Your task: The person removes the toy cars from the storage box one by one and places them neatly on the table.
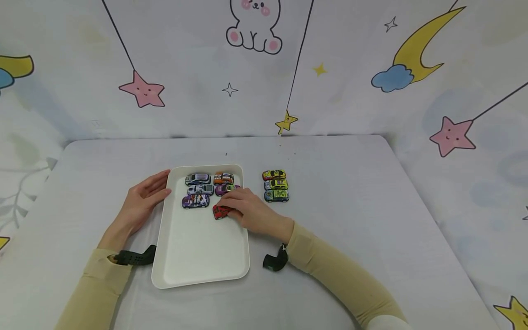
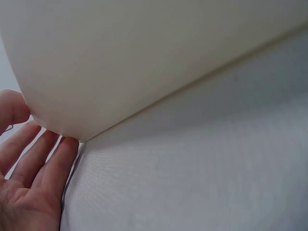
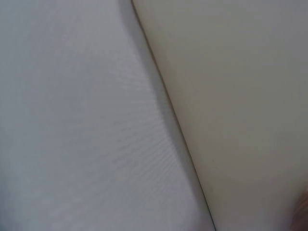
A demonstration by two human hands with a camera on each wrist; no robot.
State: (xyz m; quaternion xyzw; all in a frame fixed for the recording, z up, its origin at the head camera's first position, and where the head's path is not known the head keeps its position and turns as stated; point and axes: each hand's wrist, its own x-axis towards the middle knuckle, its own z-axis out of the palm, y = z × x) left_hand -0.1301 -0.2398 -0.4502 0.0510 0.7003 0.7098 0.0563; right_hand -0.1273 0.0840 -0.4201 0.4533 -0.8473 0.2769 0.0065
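Note:
A white tray lies on the table, with several toy cars in its far half. At the tray's left edge rests my left hand, fingers fairly straight and touching the outer wall; the left wrist view shows these fingers against the tray's corner. My right hand reaches over the right rim and pinches a red toy car, partly covered by the fingers. Just beyond it is a purple-and-green toy car, also partly hidden. To its left sits a purple-and-white toy car.
Outside the tray, to its right, three yellow and green toy cars stand in a column. In the tray's far row are a dark grey car and an orange car. A white cloth covers the table.

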